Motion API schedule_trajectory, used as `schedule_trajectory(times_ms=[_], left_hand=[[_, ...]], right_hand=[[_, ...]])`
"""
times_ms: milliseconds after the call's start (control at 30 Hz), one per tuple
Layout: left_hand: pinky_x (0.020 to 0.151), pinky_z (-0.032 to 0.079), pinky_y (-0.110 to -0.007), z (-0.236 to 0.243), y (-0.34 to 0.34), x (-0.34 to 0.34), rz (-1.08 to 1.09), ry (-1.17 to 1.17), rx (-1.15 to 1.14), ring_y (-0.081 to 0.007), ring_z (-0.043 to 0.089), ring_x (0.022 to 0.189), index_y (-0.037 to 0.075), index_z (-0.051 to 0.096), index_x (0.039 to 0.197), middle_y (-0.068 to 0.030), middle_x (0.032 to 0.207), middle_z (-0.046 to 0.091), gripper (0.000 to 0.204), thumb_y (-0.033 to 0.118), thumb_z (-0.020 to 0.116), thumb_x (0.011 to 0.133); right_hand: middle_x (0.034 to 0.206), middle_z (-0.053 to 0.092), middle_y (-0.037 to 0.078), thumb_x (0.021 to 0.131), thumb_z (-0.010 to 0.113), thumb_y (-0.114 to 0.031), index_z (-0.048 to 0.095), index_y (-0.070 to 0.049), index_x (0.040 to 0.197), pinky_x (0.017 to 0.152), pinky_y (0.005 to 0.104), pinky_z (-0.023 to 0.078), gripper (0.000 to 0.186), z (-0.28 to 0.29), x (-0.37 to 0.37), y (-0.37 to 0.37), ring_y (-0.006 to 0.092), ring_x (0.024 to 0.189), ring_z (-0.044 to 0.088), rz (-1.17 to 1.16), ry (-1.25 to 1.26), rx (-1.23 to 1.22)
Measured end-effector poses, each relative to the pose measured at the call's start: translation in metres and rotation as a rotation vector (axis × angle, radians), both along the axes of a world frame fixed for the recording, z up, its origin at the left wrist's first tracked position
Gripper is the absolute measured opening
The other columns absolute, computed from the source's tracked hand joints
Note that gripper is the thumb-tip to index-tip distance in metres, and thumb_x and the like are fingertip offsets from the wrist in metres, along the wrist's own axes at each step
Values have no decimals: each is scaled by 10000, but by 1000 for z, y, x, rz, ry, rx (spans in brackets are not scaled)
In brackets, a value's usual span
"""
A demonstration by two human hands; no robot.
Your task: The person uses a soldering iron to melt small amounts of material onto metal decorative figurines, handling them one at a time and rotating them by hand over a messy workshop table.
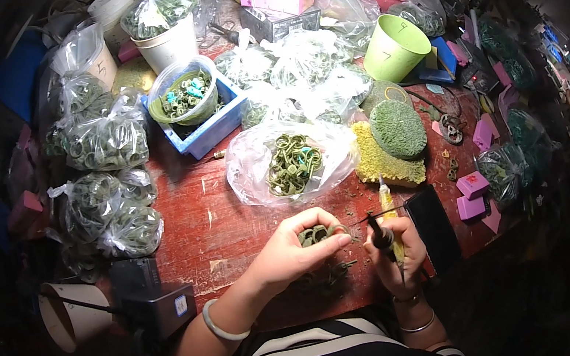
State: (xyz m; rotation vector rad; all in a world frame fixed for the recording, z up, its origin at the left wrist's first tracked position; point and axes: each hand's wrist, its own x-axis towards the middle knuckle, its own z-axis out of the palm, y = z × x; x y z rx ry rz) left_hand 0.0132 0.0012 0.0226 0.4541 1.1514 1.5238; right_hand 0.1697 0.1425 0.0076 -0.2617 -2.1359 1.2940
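My left hand (295,249) is closed around several dark green ring-shaped pieces (315,234), with one piece pinched between thumb and forefinger. My right hand (397,264) grips a black pen-like tool (381,236) whose thin tip points left toward that piece. The same hand also holds a slim yellow-handled tool (387,199), its point facing away from me. More loose green pieces (326,274) lie on the table under my left hand. Beyond my hands an open clear plastic bag (247,176) holds a heap of green rings (292,166).
Filled clear bags (108,142) line the left side. A blue bin (201,140) carries a tub (177,109) of rings. Right of centre are a green scrubby pad (398,130), a yellow sponge (392,168), a lime cup (395,49) and a black flat box (433,229). Pink blocks (471,186) lie farther right.
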Motion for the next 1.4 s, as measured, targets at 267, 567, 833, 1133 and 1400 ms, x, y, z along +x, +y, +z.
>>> schedule_trajectory(times_ms=[267,567,833,1133,1400], left_hand=[[573,409,-186,-21,0,-7,148,-384,76,-56,508,651,92,573,974,-58,922,674,107,82,668,926],[551,393,-177,-17,-3,-12,229,-356,166,-43,497,645,98,557,959,-75,960,684,121,47,656,912],[533,361,-170,-13,1,-5,225,-194,109,-25,481,625,90,587,1049,-20,888,641,197,23,694,897],[506,314,-162,-11,0,-6,201,-196,71,-7,449,609,91,597,1100,32,833,578,242,3,695,897],[503,307,-159,-12,0,-5,180,-218,43,-7,449,601,76,600,1150,38,818,580,280,6,696,897]], right_hand=[[897,657,47,847,791,-80,555,-11,1081,702,242,505,339,-9,-3,3,95,767,618,-226,72,-117],[878,633,162,865,734,-32,647,1,1066,662,364,518,221,9,3,17,312,749,643,-520,-124,449],[822,637,155,867,756,-94,653,-1,1039,593,368,507,220,15,15,22,313,678,648,-532,-235,542],[825,651,143,892,760,-205,647,9,997,629,318,497,264,10,10,1,254,680,626,-287,-124,373],[804,654,140,879,770,-193,652,8,991,615,320,499,259,13,7,3,259,661,631,-243,-123,372]])
